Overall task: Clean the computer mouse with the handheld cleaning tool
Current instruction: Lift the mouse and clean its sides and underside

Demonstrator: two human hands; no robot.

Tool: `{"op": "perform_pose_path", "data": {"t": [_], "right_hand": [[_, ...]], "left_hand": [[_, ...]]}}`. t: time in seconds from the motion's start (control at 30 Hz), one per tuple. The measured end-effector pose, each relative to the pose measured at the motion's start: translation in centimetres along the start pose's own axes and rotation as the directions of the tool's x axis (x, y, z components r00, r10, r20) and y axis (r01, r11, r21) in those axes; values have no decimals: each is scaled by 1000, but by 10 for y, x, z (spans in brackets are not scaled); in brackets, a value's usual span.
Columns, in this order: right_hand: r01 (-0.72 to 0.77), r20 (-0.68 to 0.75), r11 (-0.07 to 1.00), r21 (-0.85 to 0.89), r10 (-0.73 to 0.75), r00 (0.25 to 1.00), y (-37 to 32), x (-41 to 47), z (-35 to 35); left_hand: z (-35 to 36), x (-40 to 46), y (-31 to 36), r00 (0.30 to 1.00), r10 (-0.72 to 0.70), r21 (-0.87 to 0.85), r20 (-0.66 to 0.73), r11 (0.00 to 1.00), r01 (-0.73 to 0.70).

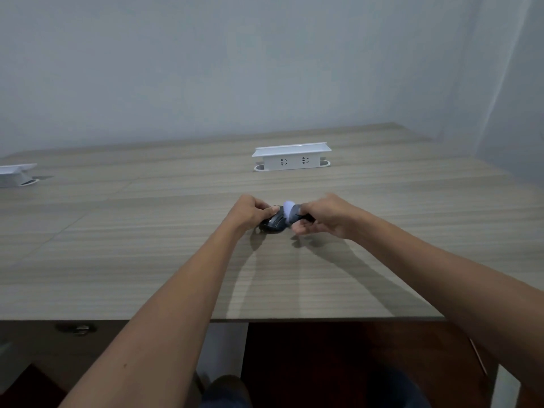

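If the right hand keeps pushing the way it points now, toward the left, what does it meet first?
The right hand points its cleaning tool at the computer mouse, apparently already touching it. Beyond that is the left hand steadying the mouse.

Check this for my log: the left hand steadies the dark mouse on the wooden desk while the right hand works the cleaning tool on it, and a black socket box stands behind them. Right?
Nearly. The socket box is white, not black, as the head view shows. The rest holds: the left hand steadies the dark mouse on the wooden desk while the right hand works the cleaning tool on it.
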State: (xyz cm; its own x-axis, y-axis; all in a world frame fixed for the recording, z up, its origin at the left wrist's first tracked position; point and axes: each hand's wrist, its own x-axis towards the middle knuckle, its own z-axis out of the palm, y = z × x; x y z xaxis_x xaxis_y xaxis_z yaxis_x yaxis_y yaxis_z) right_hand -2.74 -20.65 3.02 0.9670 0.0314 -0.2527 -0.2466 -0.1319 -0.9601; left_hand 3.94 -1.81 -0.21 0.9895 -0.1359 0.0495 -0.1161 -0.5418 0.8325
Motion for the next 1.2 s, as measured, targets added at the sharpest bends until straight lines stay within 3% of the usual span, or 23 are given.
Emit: {"op": "perform_pose_path", "data": {"t": [0.1, 0.23, 0.37, 0.47, 0.63, 0.8, 0.9, 1.0, 1.2], "right_hand": [[-13, 76, 999, 46, 10, 997, 2, -6, 5], [24, -23, 998, 58, -22, 999, -4, 4, -2], [152, -86, 959, -238, -177, 980, -1, 6, -4], [272, -17, 850, -450, -313, 950, 7, -1, 4], [396, 108, 710, -583, -415, 903, 8, -5, 4], [393, 133, 392, -832, -547, 826, 4, 9, -7], [477, 277, 247, -844, -560, 781, 7, 2, -4], [549, 386, 166, -820, -547, 742, 11, -5, 1], [441, 309, 90, -893, -590, 746, 3, 13, -8]], "left_hand": [[-1, 0, -1, 1000, -3, -23, -7, 1000, 3], [-1, 0, -3, 1000, -3, -58, -1, 998, 3], [0, 0, -3, 1000, -13, -69, -5, 998, 12], [1, 0, -3, 1000, -11, -75, -6, 997, 10], [2, 1, -4, 1000, -13, -87, -12, 996, 12], [2, 1, -4, 1000, -17, -93, -12, 996, 16], [2, 2, -4, 1000, -10, -97, -9, 995, 9], [1, 2, -6, 1000, -4, -110, 0, 994, 4], [2, 2, -4, 1000, -14, -106, 2, 994, 14]]}}
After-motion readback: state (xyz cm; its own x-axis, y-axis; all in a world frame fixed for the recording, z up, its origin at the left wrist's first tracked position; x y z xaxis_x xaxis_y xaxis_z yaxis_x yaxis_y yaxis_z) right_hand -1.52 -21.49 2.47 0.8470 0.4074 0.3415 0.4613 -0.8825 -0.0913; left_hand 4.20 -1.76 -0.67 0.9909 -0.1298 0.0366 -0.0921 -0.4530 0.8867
